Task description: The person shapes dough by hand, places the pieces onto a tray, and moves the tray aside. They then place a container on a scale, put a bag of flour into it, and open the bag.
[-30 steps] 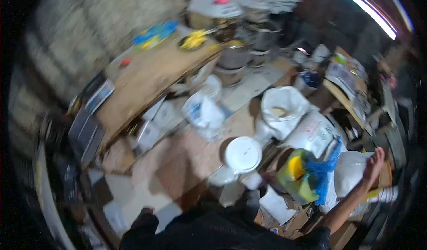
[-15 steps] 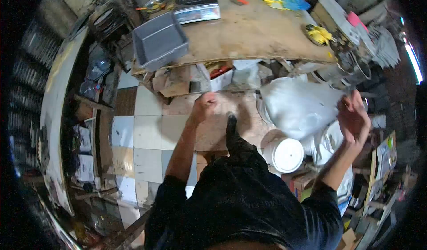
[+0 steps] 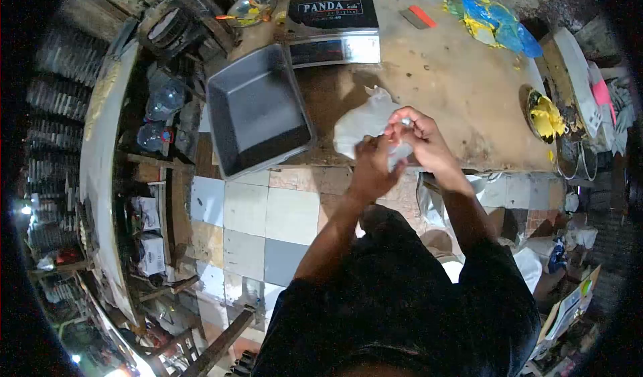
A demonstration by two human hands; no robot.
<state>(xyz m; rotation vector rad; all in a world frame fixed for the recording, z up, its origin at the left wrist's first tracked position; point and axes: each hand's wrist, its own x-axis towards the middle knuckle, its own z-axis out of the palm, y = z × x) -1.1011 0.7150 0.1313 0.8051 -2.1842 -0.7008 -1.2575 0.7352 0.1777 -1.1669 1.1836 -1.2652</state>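
Observation:
A white plastic bag (image 3: 358,126) rests at the front edge of the wooden table, with a crumpled corner sticking up. My left hand (image 3: 374,166) is closed on its gathered plastic, fingers curled in. Beside it, my right hand (image 3: 429,142) pinches the same plastic between thumb and fingers, close to the left fingertips. What is inside the bag cannot be made out. Left of my hands stands a grey plastic bin (image 3: 258,109) with nothing visible in it. A black digital scale (image 3: 331,22) marked PANDA sits behind the bag.
On the table (image 3: 462,102) lie a red-handled scraper (image 3: 418,17), a blue and yellow plastic wrapper (image 3: 495,25) and two bowls, one with yellow material (image 3: 546,117). A wooden shelf (image 3: 100,176) runs along the left. Tiles (image 3: 291,216) cover the floor.
My hands were apart, the right one near a large white sack. They have come together at the table edge and now grip the white bag. My view has shifted closer to the table.

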